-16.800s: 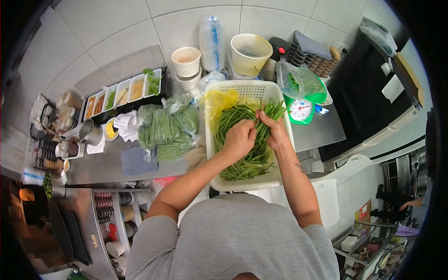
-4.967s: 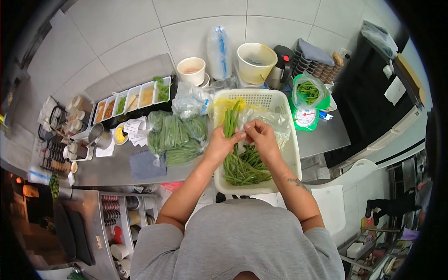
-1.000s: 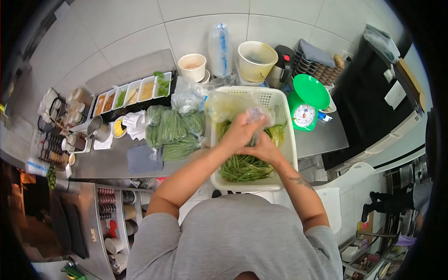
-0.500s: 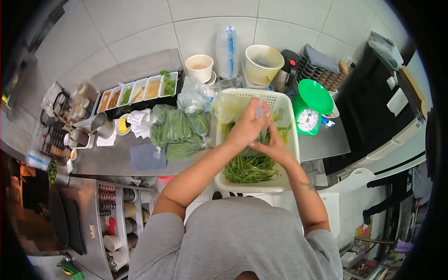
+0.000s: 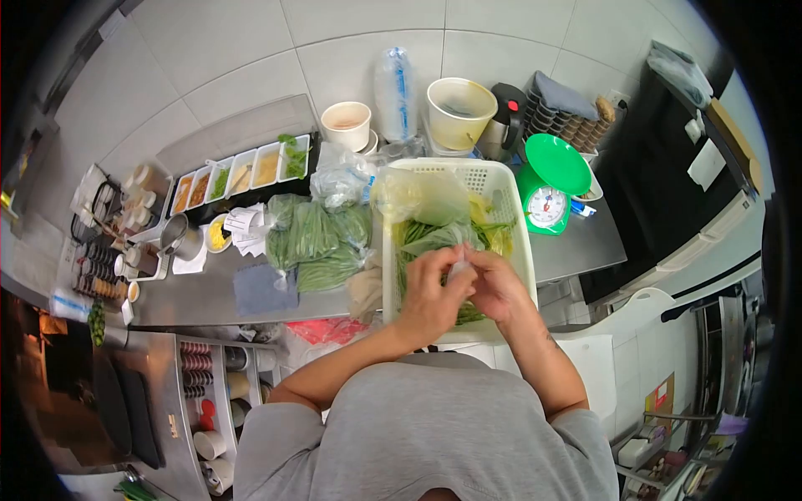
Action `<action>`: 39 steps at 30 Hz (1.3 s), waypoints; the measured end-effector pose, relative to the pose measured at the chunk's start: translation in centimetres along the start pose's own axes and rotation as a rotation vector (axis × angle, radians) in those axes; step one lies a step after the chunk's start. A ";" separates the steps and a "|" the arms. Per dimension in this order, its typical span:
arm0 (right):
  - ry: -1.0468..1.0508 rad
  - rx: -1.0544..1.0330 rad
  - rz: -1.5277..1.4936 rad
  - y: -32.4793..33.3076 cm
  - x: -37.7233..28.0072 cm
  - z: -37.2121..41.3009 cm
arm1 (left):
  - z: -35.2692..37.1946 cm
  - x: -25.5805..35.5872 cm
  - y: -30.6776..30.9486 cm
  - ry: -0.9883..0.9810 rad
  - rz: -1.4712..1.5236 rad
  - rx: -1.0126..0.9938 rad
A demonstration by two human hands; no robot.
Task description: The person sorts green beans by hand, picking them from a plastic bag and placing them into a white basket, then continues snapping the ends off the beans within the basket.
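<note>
Bag [image 5: 436, 239] lies abt 12 o'clock from L hand [image 5: 429, 294], ~10 from R hand [image 5: 503, 289]. Both pinch its gathered plastic, neither nearer; long axis unclear tbh.

Large pale tiles covered the wall [image 5: 359, 54] behind a metal counter [image 5: 180, 302], their joints curving across the view. To the right stood a black unit [image 5: 639, 209] with white paper [image 5: 707, 168] on its front. A white chair [image 5: 589, 371] stood on the light tiled floor [image 5: 647, 355]. At lower left, beyond open shelves [image 5: 220, 371], a dim corner [image 5: 54, 323] glowed orange.
</note>
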State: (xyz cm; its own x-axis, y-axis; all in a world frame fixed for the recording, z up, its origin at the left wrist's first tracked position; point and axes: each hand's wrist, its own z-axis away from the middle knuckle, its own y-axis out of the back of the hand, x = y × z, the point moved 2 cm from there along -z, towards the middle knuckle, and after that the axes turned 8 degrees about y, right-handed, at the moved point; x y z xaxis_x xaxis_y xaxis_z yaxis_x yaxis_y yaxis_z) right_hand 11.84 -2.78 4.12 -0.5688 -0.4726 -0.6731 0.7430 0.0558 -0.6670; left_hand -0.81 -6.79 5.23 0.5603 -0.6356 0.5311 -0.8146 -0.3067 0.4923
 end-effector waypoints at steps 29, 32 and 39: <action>1.275 -0.423 1.601 -3.4 -3.0 -0.1 | -6.7 -7.9 1.9 1.052 0.743 -0.672; 1.194 -0.340 1.518 -2.9 -2.4 -0.3 | -6.5 -7.9 2.0 1.083 0.910 -0.665; 1.179 -0.093 1.394 -2.2 -1.4 -0.4 | -3.9 -5.9 1.0 0.646 0.511 -0.328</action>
State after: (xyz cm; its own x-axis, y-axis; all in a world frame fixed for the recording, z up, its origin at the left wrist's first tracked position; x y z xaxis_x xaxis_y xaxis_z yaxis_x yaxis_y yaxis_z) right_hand 10.89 -1.84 6.38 0.4230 0.7491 -0.5098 0.8418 -0.1167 0.5271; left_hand -4.30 -0.54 5.29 0.1963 -0.0845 0.9769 -0.9599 0.1868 0.2091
